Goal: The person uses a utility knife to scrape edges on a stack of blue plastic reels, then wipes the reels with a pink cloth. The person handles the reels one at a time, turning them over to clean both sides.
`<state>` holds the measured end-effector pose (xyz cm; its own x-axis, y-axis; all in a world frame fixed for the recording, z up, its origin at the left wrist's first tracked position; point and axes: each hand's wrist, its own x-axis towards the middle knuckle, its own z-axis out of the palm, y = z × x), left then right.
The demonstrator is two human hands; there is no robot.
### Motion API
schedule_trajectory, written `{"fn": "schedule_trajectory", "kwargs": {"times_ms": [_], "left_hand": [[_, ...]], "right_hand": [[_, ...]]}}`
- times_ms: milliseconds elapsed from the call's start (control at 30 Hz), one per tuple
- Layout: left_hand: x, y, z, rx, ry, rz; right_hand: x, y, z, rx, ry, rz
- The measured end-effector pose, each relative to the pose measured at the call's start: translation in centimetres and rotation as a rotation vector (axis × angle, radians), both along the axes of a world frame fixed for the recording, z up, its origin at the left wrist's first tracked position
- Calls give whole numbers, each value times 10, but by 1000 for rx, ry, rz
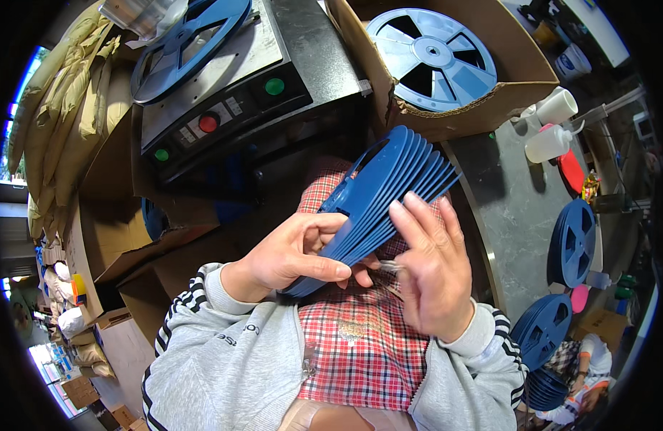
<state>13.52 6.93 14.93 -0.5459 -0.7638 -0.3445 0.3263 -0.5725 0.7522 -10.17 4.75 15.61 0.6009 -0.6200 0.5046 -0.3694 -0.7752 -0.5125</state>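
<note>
Discs, blue and thin, are bunched in a tilted stack in front of your tummy, over your red checked apron. Your left hand has a firm hold on the stack near its low end, with the thumb across the edges you can see and other fingers tucked around and under. The discs sit close together down there and spread like a fan at the top right. Your right hand is just beside the fan, with its fingers up and a bit bent near the edges. A thin pale thing shows by its thumb, too small to make out, so I can't tell if that hand is gripping it. Past the discs is a black machine with one red button and two green ones, and a blue wheel on top. Next to it, a brown box has a big blue wheel with gaps in it. On the gray table to your right are a white bottle and more blue wheels
</note>
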Motion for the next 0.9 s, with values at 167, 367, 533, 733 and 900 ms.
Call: {"fn": "schedule_trajectory", "kwargs": {"times_ms": [167, 367, 533, 733, 900], "left_hand": [[3, 1, -9, -39, 20, 45], [2, -1, -3, 15, 12, 6], [5, 1, -9, 9, 52, 55], [4, 1, -5, 19, 11, 35], [4, 3, -5, 14, -17, 57]], "right_hand": [[19, 16, -2, 29, -33, 201], [6, -15, -3, 53, 6, -21], [18, 21, -2, 26, 0, 127], [1, 0, -2, -8, 8, -14], [0, 2, -6, -5, -63, -38]]}}
